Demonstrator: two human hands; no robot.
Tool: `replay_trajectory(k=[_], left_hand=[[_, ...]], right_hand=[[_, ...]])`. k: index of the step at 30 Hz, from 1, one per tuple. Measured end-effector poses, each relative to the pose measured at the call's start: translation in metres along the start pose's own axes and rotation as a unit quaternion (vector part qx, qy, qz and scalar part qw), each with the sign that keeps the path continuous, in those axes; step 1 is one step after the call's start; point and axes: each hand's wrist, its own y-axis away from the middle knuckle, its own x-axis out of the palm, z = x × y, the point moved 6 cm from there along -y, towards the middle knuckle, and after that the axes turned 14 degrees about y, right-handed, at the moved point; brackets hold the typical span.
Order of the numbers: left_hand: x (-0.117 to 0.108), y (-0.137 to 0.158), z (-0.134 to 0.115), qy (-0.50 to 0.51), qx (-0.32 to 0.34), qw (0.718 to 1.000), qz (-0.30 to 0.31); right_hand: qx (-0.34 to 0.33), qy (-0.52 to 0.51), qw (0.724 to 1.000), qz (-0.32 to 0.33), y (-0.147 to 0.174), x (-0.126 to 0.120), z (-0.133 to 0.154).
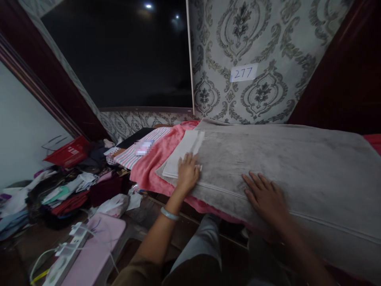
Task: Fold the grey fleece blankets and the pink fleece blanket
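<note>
A large grey velvety cloth lies spread flat, with a long seam along its near side. At its left end is a white band of fabric. My left hand, a pale bangle on its wrist, rests with fingers outstretched on the white band's right edge. A small white bit, perhaps a tag, shows beside those fingers. Farther right, my right hand lies flat on the grey cloth, fingers apart and slightly blurred. Neither hand grips anything. Beneath the cloth, a pink cloth sticks out at the left and along the front.
Striped fabric lies left of the pink cloth. Heaped clothes and a red basket fill the floor at left. A power strip with cables lies on a pink stool. A large dark screen hangs behind.
</note>
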Motion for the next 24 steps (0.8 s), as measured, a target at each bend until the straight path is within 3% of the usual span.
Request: replay_trajectory(k=[3, 6, 9, 11, 14, 16, 19, 24], left_hand=[[-0.002, 0.001, 0.027, -0.102, -0.052, 0.992, 0.056], [0.004, 0.004, 0.035, -0.124, -0.047, 0.988, 0.072], [-0.004, 0.01, 0.041, -0.075, -0.023, 0.996, 0.034], [-0.021, 0.017, 0.055, -0.033, -0.025, 0.999, -0.013], [-0.058, 0.03, 0.09, -0.01, -0.076, 0.991, -0.106], [-0.076, 0.037, 0.113, 0.004, -0.139, 0.982, -0.13], [-0.085, 0.038, 0.133, 0.032, -0.215, 0.972, -0.093], [-0.081, 0.02, 0.131, 0.014, -0.235, 0.971, -0.035]], right_hand=[[-0.002, 0.003, 1.0, -0.002, 0.0, -0.001, 0.0], [0.0, 0.006, 1.0, -0.003, 0.0, -0.002, 0.0], [0.0, 0.005, 1.0, 0.001, 0.0, -0.001, -0.001], [0.0, 0.002, 1.0, 0.003, 0.001, 0.0, -0.001], [0.003, -0.004, 1.0, 0.004, 0.001, 0.002, -0.002], [0.003, -0.008, 1.0, 0.003, 0.001, 0.002, -0.002], [0.001, -0.009, 1.0, 0.003, 0.0, 0.002, -0.002], [0.0, -0.004, 1.0, 0.005, 0.0, -0.001, -0.002]])
